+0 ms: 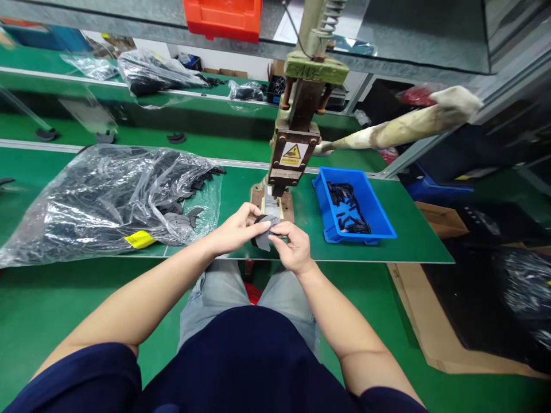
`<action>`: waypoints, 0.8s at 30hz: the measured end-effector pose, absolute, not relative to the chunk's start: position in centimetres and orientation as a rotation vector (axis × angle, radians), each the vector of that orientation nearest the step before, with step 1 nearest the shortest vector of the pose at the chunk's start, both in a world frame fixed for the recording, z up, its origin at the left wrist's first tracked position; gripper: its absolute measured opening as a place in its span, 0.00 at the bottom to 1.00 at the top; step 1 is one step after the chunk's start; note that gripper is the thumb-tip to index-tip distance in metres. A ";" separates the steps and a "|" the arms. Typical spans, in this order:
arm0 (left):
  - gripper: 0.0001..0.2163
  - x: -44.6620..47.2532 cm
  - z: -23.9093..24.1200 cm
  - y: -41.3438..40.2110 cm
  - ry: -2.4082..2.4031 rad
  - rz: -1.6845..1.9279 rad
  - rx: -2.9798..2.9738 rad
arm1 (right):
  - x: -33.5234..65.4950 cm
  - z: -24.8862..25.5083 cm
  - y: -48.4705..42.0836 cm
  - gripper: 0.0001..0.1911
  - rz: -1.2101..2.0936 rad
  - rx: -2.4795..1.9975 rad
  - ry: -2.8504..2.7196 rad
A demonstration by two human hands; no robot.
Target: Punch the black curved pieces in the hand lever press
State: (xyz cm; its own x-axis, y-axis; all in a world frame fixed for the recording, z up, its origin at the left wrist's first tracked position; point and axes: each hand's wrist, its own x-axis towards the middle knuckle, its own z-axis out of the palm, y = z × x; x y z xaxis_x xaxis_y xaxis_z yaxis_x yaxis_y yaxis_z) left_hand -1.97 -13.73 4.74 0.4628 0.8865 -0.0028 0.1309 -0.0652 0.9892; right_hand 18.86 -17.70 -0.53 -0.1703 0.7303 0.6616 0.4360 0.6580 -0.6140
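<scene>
My left hand [241, 229] grips a dark grey curved plastic piece [262, 241] between thumb and fingers. On its right side, my right hand [293, 245] pinches at the same piece; whether a second small part is in those fingers I cannot make out. Both hands are just in front of a hand press [297, 137], whose metal base [287, 209] stands on the green table. To the left lies a clear plastic bag [107, 195] full of dark curved pieces, several spilling from its mouth. A blue bin [374, 221] with small black parts stands to the right.
The press's wrapped lever [400, 129] sticks out to the right above the blue bin. Behind, a green conveyor belt [142, 129] carries several dark curved pieces. An orange bin [224, 17] sits on the shelf overhead. Cardboard [456, 327] lies at the lower right.
</scene>
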 end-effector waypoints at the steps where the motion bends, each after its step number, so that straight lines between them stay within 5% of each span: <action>1: 0.22 -1.9 4.5 -13.8 0.894 0.733 1.424 | 18.9 -0.7 -17.7 0.06 0.348 -0.947 -1.822; 8: 0.25 -3.4 0.4 -10.2 1.080 0.758 1.176 | 24.3 -1.6 -19.6 0.20 0.145 -1.253 -1.730; 13: 0.24 -4.2 -2.1 -2.8 1.368 0.895 1.084 | 32.2 -1.9 -20.9 0.27 -0.460 -1.709 -1.519; 24: 0.11 -0.5 1.7 16.3 1.499 1.119 1.006 | 38.5 -5.4 -19.6 0.17 -0.560 -1.899 -1.743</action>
State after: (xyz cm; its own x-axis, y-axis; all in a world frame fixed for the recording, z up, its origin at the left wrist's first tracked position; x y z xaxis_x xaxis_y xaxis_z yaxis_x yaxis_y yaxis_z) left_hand -0.51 16.30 1.73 -0.1829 0.9582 -0.2200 0.0619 0.2346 0.9701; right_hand 38.53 -19.65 -5.39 0.0964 0.7899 0.6056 0.9948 -0.0567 -0.0844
